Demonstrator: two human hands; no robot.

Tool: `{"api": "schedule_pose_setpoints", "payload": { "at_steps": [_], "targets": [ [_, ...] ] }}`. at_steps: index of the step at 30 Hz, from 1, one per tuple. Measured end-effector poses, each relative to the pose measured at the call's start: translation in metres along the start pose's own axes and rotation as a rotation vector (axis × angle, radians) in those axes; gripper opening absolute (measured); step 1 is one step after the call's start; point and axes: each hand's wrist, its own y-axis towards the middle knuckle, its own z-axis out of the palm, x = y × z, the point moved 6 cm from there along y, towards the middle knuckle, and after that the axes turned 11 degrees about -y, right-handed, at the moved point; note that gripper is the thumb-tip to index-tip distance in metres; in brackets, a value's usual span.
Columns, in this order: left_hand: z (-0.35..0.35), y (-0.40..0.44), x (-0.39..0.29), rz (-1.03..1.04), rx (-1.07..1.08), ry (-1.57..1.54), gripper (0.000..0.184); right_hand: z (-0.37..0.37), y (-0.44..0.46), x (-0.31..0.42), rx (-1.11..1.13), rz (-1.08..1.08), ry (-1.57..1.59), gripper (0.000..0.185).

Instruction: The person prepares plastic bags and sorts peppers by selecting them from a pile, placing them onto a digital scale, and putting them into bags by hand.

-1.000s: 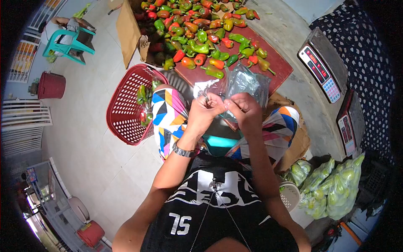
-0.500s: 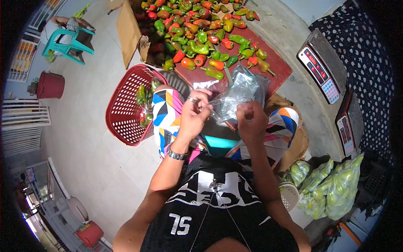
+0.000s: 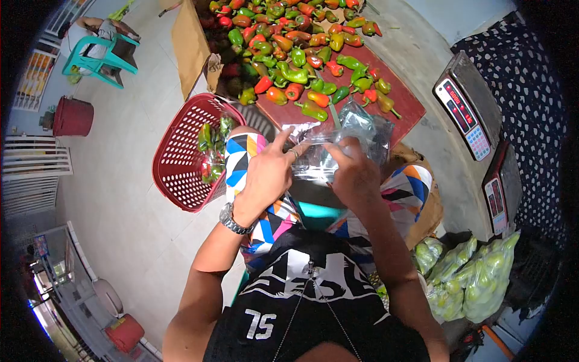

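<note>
A clear plastic bag (image 3: 315,163) is stretched flat between my hands, above my lap. My left hand (image 3: 269,171), with a ring and a metal watch at the wrist, grips the bag's left side, its index finger pointing forward. On the other side my right hand (image 3: 356,176) holds the bag with bent fingers; its thumb is partly hidden. More clear plastic (image 3: 368,123) lies just beyond, on the red board (image 3: 398,99). Red, green and orange peppers (image 3: 294,72) are heaped on that board, past my hands.
A red perforated basket (image 3: 175,154) with bagged peppers (image 3: 211,145) stands by my left knee. Two digital scales (image 3: 463,114) sit at the right. Bags of green produce (image 3: 490,280) rest at lower right. Cardboard (image 3: 190,48) borders the pile. A person sits on a green chair (image 3: 99,57).
The bag has gone from bunched to stretched flat between my hands. My left hand has turned, its index finger now extended, and my right hand has shifted slightly. The view has moved a little.
</note>
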Motion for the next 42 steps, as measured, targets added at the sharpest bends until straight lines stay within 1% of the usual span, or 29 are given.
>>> {"api": "schedule_pose_setpoints", "payload": {
  "at_steps": [3, 4, 7, 8, 11, 12, 13, 14, 15, 16, 18, 19, 20, 23, 24, 27, 28, 29, 31, 34, 37, 38, 41, 42],
  "targets": [
    [-0.004, -0.001, 0.013, -0.115, 0.008, -0.006, 0.074, 0.005, 0.014, 0.021, 0.148, -0.088, 0.03, 0.049],
    [-0.009, -0.002, 0.017, -0.125, -0.025, -0.021, 0.074, 0.009, 0.015, 0.028, 0.209, -0.155, 0.086, 0.05],
    [-0.021, 0.0, 0.029, -0.153, -0.089, -0.156, 0.07, -0.006, 0.039, 0.047, 0.04, -0.42, 0.503, 0.041],
    [-0.021, -0.001, 0.034, -0.062, -0.152, -0.132, 0.067, -0.022, 0.055, 0.047, -0.069, -0.45, 0.581, 0.037],
    [-0.007, -0.007, 0.053, -0.03, -0.194, -0.227, 0.066, -0.012, 0.123, 0.002, -0.28, -0.359, 0.581, 0.025],
    [-0.01, -0.003, 0.048, 0.005, -0.24, -0.238, 0.064, 0.007, 0.159, -0.023, -0.371, -0.336, 0.594, 0.02],
    [-0.008, -0.003, 0.05, -0.082, -0.216, -0.3, 0.062, 0.028, 0.199, -0.044, -0.432, -0.268, 0.476, 0.014],
    [-0.008, -0.001, 0.05, -0.04, -0.233, -0.292, 0.062, 0.036, 0.232, -0.055, -0.251, -0.066, 0.451, 0.019],
    [-0.007, 0.0, 0.051, 0.001, -0.252, -0.284, 0.062, 0.055, 0.264, -0.064, -0.232, -0.054, 0.476, 0.024],
    [-0.006, 0.001, 0.051, -0.034, -0.219, -0.314, 0.063, 0.083, 0.296, -0.074, -0.212, -0.043, 0.5, 0.029],
    [-0.007, 0.004, 0.049, -0.027, -0.22, -0.315, 0.061, 0.137, 0.351, -0.085, -0.245, -0.163, 0.232, 0.033],
    [-0.007, 0.005, 0.051, -0.035, -0.212, -0.323, 0.061, 0.138, 0.361, -0.074, -0.264, -0.222, 0.098, 0.036],
    [-0.009, 0.007, 0.052, -0.035, -0.228, -0.315, 0.062, 0.148, 0.37, -0.076, -0.097, -0.115, 0.099, 0.039],
    [-0.013, 0.005, 0.058, -0.09, -0.23, -0.308, 0.063, 0.163, 0.385, -0.076, -0.027, -0.078, 0.061, 0.04],
    [-0.014, 0.004, 0.059, -0.071, -0.244, -0.299, 0.063, 0.166, 0.386, -0.08, -0.003, -0.083, 0.069, 0.041],
    [-0.014, 0.002, 0.064, -0.103, -0.24, -0.327, 0.063, 0.156, 0.384, -0.097, -0.178, -0.087, 0.267, 0.038],
    [-0.015, 0.002, 0.065, -0.083, -0.248, -0.319, 0.063, 0.148, 0.377, -0.105, -0.138, 0.075, 0.727, 0.032],
    [-0.016, 0.001, 0.065, -0.066, -0.256, -0.31, 0.062, 0.136, 0.376, -0.116, -0.263, 0.089, 0.95, 0.029],
    [-0.016, 0.0, 0.063, -0.049, -0.272, -0.306, 0.062, 0.123, 0.363, -0.131, -0.158, 0.129, 1.642, 0.032],
    [-0.015, 0.003, 0.059, -0.046, -0.277, -0.313, 0.06, 0.076, 0.321, -0.091, 0.102, 0.237, 2.058, 0.04],
    [-0.013, 0.006, 0.056, -0.032, -0.27, -0.32, 0.059, 0.093, 0.323, -0.102, 0.403, 0.05, 2.12, 0.045],
    [-0.013, 0.006, 0.055, -0.032, -0.271, -0.327, 0.059, 0.102, 0.323, -0.11, 0.435, 0.123, 2.071, 0.036],
    [-0.012, 0.005, 0.054, -0.039, -0.273, -0.335, 0.059, 0.102, 0.324, -0.129, 0.38, 0.185, 2.021, 0.033],
    [-0.012, 0.003, 0.056, -0.044, -0.271, -0.329, 0.058, 0.09, 0.319, -0.133, 0.198, 0.321, 1.871, 0.033]
  ]
}}
